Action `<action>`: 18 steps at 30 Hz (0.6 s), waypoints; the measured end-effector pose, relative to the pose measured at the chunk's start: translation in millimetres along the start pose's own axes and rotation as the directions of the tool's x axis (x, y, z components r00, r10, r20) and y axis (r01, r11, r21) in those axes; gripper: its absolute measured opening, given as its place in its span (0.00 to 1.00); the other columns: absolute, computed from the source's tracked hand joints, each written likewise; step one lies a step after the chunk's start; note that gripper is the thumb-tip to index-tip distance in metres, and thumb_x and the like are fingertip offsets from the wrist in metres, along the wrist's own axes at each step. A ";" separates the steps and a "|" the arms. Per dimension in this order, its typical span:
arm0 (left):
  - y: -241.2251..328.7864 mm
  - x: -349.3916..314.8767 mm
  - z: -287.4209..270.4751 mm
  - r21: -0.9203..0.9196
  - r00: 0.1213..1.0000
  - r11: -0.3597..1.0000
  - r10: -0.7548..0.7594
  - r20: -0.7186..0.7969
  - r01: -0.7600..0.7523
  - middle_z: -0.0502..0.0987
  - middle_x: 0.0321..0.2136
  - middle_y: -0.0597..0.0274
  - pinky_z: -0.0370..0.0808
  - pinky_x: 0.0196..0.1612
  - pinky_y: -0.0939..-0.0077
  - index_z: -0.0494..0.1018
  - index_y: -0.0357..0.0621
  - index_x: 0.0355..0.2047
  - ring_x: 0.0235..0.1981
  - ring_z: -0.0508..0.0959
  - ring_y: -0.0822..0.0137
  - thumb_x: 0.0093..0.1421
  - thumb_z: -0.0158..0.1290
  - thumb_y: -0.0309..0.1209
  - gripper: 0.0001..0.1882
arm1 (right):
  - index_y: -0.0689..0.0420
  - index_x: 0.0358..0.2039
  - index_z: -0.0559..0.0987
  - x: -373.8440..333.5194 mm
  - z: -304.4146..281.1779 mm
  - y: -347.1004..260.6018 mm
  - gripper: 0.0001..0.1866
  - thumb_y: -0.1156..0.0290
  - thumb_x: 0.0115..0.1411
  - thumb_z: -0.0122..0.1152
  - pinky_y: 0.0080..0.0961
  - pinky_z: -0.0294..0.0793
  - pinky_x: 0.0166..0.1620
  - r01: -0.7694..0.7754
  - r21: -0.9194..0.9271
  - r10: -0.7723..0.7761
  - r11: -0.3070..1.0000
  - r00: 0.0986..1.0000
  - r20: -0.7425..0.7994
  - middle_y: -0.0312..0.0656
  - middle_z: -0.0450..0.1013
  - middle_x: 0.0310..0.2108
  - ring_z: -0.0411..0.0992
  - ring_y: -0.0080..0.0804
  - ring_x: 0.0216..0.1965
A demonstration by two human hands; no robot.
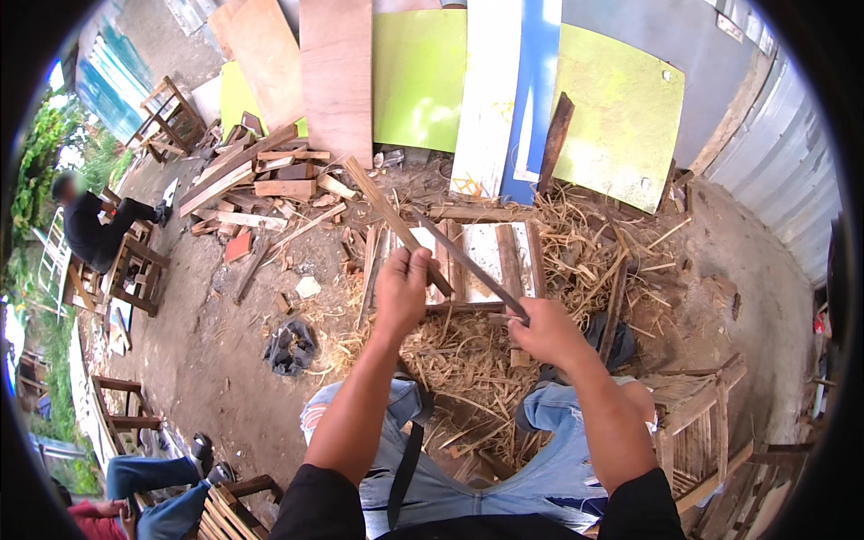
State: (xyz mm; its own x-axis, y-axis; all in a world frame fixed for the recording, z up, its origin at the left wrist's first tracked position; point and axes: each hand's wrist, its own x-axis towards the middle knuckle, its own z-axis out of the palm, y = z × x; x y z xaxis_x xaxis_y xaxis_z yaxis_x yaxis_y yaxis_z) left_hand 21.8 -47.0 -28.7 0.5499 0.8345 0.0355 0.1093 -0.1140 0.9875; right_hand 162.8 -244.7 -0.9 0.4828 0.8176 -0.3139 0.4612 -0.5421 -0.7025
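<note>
My left hand (pixel 403 283) is closed around a narrow wooden stick (pixel 382 200), its longer end slanting up and away to the left. In my closed right hand (pixel 551 335) is one end of a long, dark, narrow blade (pixel 472 268); its handle is hidden by my fingers. The blade slants up to the left, and its far end comes close to the stick; I cannot tell whether they touch. Below both hands lies a low bench of wooden slats and white panels (pixel 483 245). Curled wood shavings (pixel 472 373) cover the ground between my legs.
Wood offcuts (pixel 286 187) are heaped at the far left, and boards (pixel 418 81) lean along the back. A black plastic bag (pixel 290 346) lies left of me. A slatted wooden piece (pixel 697 405) stands at right. Two people (pixel 94 220) sit on the left.
</note>
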 end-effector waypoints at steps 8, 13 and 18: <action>-18.0 34.2 -108.1 0.730 0.942 0.632 -0.331 -0.052 0.262 0.82 0.29 0.53 0.76 0.37 0.66 0.79 0.36 0.45 0.30 0.81 0.63 0.67 0.52 0.39 0.18 | 0.64 0.39 0.79 -2.1 -49.2 35.4 0.11 0.69 0.62 0.58 0.37 0.76 0.33 -0.246 0.028 0.236 0.969 0.886 -0.399 0.52 0.78 0.27 0.80 0.42 0.29; -65.3 37.9 -89.6 0.877 0.921 0.431 -0.387 -0.032 0.212 0.82 0.38 0.43 0.76 0.48 0.54 0.79 0.37 0.43 0.42 0.82 0.47 0.66 0.53 0.42 0.19 | 0.64 0.37 0.77 -7.3 -62.5 47.4 0.11 0.68 0.62 0.59 0.32 0.74 0.28 -0.243 0.241 0.326 0.939 0.851 -0.412 0.44 0.75 0.22 0.77 0.34 0.19; -80.3 40.1 -69.8 0.858 0.927 0.436 -0.357 -0.112 0.272 0.81 0.39 0.42 0.76 0.48 0.54 0.81 0.36 0.39 0.44 0.80 0.42 0.63 0.56 0.45 0.21 | 0.64 0.34 0.76 -11.0 -60.8 48.2 0.09 0.69 0.62 0.60 0.28 0.71 0.24 -0.186 0.295 0.293 0.937 0.880 -0.374 0.39 0.72 0.20 0.74 0.28 0.16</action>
State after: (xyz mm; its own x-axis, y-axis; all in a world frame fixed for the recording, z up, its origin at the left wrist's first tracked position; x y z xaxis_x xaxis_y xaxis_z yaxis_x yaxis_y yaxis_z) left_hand -22.8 33.3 -95.9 0.3780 0.8749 -0.3027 0.9075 -0.2855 0.3083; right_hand 224.9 -291.6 7.6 0.8384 0.4878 -0.2430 0.1224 -0.6030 -0.7883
